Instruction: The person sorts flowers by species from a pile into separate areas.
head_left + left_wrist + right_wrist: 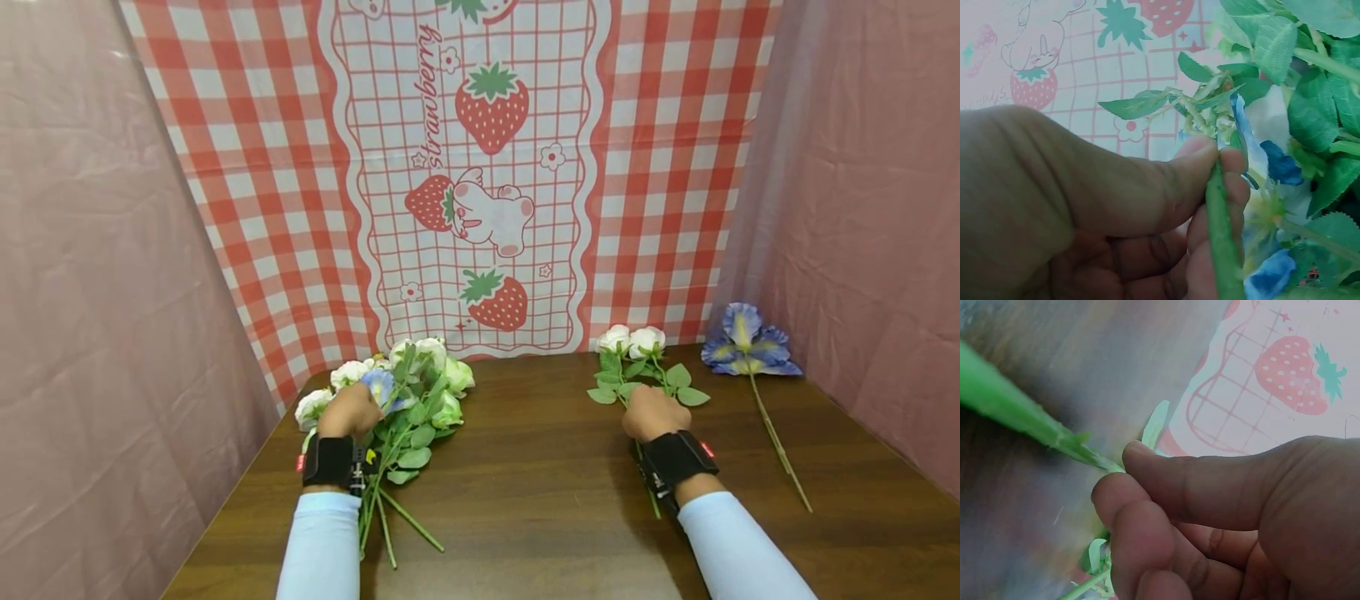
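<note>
Left grip [349,414] pinches a green stem [1222,231], right grip [656,412] a rose stem [1041,427]; pinching lightly below the leaves [678,377] should prevent crushing.

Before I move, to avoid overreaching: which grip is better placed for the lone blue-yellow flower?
Probably the right grip: it's nearer the flower, though pinching a green stem; the left grip, farther away, holds another stem.
</note>
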Motion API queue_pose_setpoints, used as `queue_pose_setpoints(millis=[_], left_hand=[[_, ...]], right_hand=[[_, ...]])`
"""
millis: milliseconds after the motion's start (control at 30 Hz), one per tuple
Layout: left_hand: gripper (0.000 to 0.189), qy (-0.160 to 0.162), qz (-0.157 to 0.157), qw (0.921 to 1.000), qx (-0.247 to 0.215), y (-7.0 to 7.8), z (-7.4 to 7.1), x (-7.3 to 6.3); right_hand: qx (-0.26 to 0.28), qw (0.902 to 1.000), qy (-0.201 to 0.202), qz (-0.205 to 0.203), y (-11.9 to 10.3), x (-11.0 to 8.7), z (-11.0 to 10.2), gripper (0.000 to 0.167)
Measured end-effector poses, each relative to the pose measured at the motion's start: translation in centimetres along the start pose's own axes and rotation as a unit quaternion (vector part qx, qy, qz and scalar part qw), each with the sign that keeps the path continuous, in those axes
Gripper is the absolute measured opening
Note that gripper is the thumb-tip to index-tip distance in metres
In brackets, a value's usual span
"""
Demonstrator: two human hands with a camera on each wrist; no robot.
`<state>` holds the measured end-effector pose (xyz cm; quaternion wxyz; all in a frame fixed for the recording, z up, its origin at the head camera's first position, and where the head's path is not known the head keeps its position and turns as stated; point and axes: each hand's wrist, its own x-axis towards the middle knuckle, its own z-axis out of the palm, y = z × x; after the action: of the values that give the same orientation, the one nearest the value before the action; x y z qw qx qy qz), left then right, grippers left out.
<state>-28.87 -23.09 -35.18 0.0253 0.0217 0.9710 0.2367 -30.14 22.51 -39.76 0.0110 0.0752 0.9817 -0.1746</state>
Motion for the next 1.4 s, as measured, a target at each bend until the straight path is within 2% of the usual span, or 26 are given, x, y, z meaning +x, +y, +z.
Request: queue_pose_setpoints(millis=[100,267,467,600,733,867,1133,1400], left_hand=[[0.048,0.005,-0.003,1.0,-0.006,0.0,-0.1,0.0],[0.048,0.032,0.004,0.9994,-0.01,0.1,-0.5,-0.1],[0.051,0.061,0.023,0.9978,-0.015,0.8,-1.2,-0.7],[0.051,0.094,0.044,0.9945,-0.008,1.2,-1.6,-1.1],[0.052,0.119,0.057,0.9912,-0.012,1.5,-1.8,-1.4],[0.053,0.129,0.05,0.9902,-0.02,2.0,-2.0,-1.7],[0.05,0.167,0.059,0.9841,-0.012,3.3,-2.3,-2.2],[0.029,0.187,0.067,0.9799,-0.013,4.6,-2.7,-2.7]], right_hand=[[0.003,1.0,0.001,-0.004,0.0,0.1,-0.1,0.017],[0.007,1.0,0.005,-0.004,0.0,0.1,-0.3,0.015],[0.002,0.9999,0.01,-0.002,-0.2,0.1,-0.6,0.02],[0.003,0.9999,0.016,-0.004,-0.3,0.0,-0.9,0.022],[0.007,0.9994,0.034,-0.005,-0.5,-0.4,-1.2,0.025],[0.014,0.9983,0.055,-0.012,-0.7,-0.9,-1.6,0.026],[0.028,0.9957,0.084,-0.029,-1.5,-1.9,-2.7,0.014],[0.046,0.9913,0.118,-0.034,-2.8,-3.2,-4.1,0.022]])
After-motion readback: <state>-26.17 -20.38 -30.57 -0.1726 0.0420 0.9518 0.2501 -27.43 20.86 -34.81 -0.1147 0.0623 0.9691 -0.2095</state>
